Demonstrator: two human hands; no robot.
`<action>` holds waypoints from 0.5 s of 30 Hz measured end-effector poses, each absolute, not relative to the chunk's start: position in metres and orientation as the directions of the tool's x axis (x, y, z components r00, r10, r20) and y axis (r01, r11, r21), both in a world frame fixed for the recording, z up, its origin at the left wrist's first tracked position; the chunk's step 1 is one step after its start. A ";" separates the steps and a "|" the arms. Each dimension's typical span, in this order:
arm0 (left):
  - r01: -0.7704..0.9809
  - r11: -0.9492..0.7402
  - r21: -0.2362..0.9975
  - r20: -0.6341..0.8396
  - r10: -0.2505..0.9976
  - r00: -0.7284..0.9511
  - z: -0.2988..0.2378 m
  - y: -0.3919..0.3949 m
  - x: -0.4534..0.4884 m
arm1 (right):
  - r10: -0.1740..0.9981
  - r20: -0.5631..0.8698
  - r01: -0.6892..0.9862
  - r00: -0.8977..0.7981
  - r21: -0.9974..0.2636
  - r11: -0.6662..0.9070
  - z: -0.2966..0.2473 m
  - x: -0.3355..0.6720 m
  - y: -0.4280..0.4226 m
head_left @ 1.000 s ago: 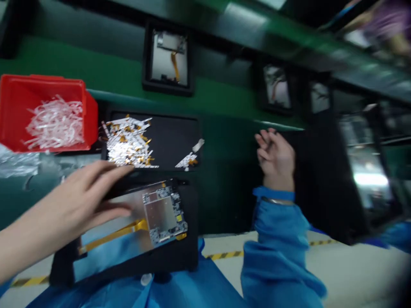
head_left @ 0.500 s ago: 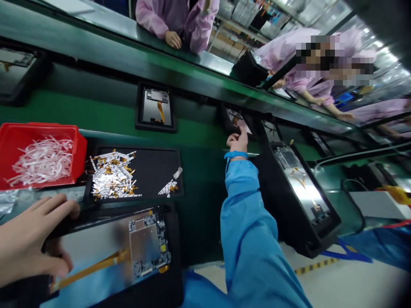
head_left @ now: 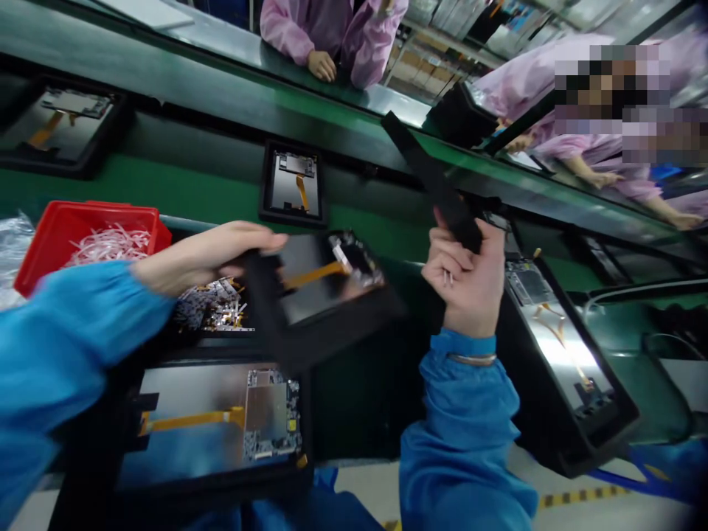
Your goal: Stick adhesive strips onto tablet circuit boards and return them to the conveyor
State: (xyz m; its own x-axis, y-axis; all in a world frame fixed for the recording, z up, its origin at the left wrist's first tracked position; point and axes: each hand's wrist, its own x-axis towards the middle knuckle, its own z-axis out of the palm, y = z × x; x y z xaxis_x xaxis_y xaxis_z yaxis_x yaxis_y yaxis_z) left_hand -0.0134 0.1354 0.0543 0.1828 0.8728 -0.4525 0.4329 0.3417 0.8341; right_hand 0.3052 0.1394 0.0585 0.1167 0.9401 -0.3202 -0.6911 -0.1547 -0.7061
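Observation:
My left hand (head_left: 221, 251) is closed on the left end of a black tray (head_left: 337, 328), which it holds tilted above the bench. In that tray lies an opened tablet (head_left: 318, 273) with an orange ribbon cable and a circuit board, partly blurred. My right hand (head_left: 464, 273) grips a slim black tray (head_left: 425, 173) seen nearly edge-on; its inside is hidden. Below my left hand another opened tablet (head_left: 188, 450) sits in a black tray at the bench's front. Behind the held tray, a pile of small white-and-orange strips (head_left: 215, 306) is partly covered.
A red bin (head_left: 55, 240) of white strips stands at left. Trayed tablets lie along the green belt, one (head_left: 296, 181) behind my hands. At right, a tablet (head_left: 553, 324) tops a black stack. Across the line are people in pink (head_left: 337, 33).
My left hand has risen from the front tablet and now holds a trayed tablet. My right hand has drawn back from the belt with a black tray. The view has shifted slightly.

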 end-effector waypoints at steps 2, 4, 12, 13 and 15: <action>0.295 0.378 0.877 -0.446 0.869 0.214 0.044 0.171 0.038 | 0.953 -0.286 -0.575 0.098 -0.798 -0.180 0.062 0.302 0.132; 0.159 0.404 0.901 -0.432 0.872 0.233 0.030 0.197 0.084 | 0.977 -0.209 -0.412 0.049 -0.895 -0.170 0.063 0.300 0.128; -0.249 0.437 0.864 -0.309 0.852 0.423 0.034 0.186 0.114 | 1.000 -0.011 -0.124 -0.005 -0.992 -0.011 0.059 0.268 0.091; -0.281 0.422 0.862 -0.276 0.855 0.439 0.041 0.179 0.104 | 1.000 0.004 -0.094 0.014 -0.996 0.006 0.055 0.259 0.083; -0.320 0.375 0.870 -0.234 0.886 0.400 0.054 0.165 0.080 | 0.998 0.057 0.019 0.004 -0.998 0.057 0.046 0.241 0.068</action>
State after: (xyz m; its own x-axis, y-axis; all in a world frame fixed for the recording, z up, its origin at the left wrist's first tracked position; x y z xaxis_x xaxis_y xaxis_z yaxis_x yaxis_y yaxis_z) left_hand 0.0797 0.1652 0.0539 0.4005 0.8858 -0.2344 -0.3199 0.3749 0.8701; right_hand 0.2407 0.0679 0.0458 0.0041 0.9984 0.0568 0.0194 0.0567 -0.9982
